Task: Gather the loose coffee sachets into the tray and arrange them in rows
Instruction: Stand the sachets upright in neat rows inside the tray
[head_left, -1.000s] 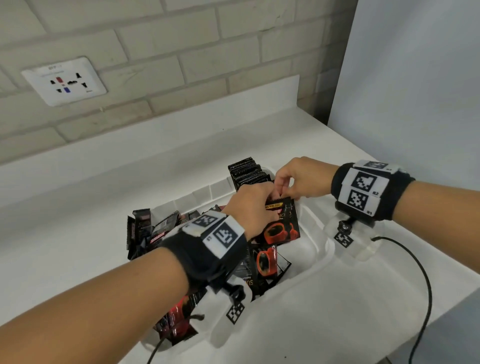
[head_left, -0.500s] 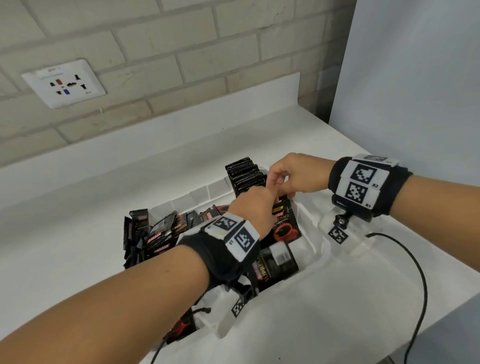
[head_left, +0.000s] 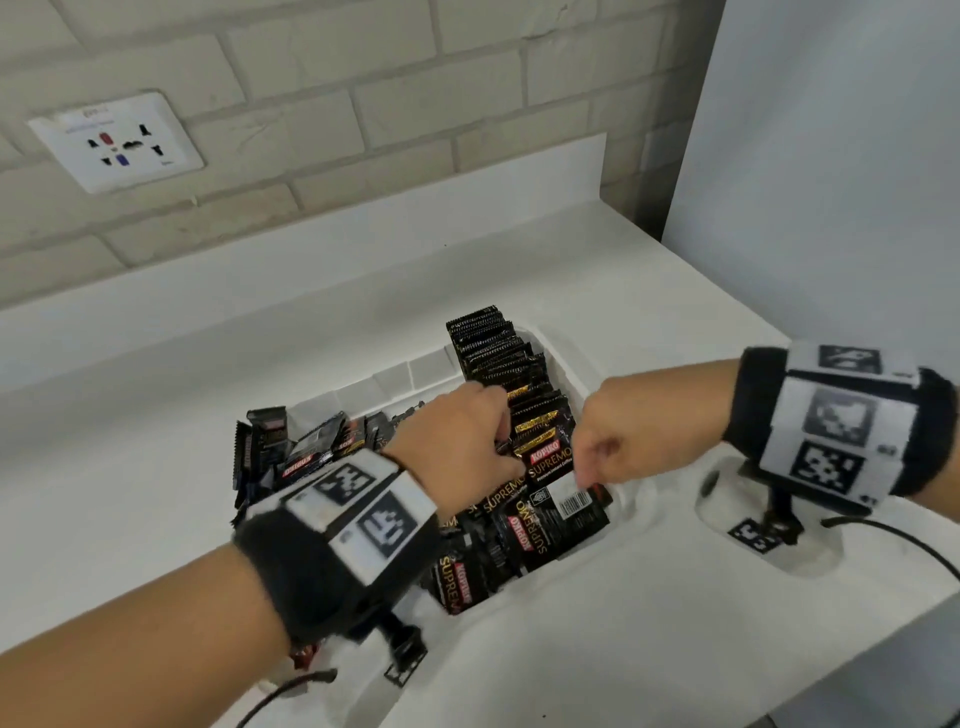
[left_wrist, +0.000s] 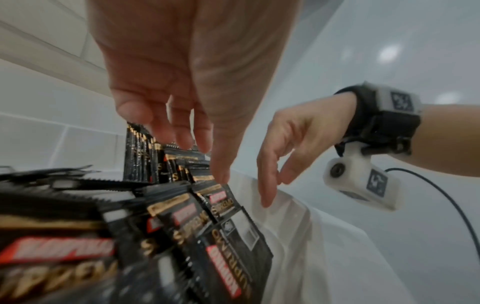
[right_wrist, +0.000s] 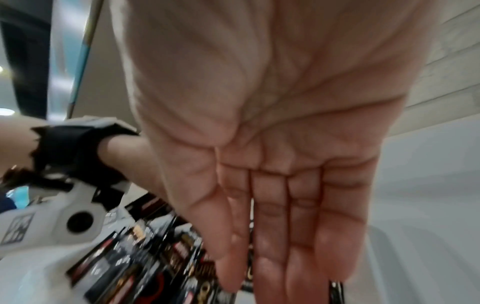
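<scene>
a: head view — where's the loose sachet (head_left: 563, 512)?
b: centre frame in the tray (head_left: 631, 525), lying flat, long axis slanting, just below right hand (head_left: 631, 439); left hand (head_left: 460, 441) beside. both hands' fingers relaxed, holding nothing.

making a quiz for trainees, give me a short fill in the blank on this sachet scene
1. The standing row of sachets sits at the tray's far ____ corner.
2. On the brick wall, up left, is a white ____.
3. Neither the left hand nor the right hand holds a sachet; both hands are ____.
4. Each wrist wears a black ____.

Missing words: right; socket; open; band
</scene>
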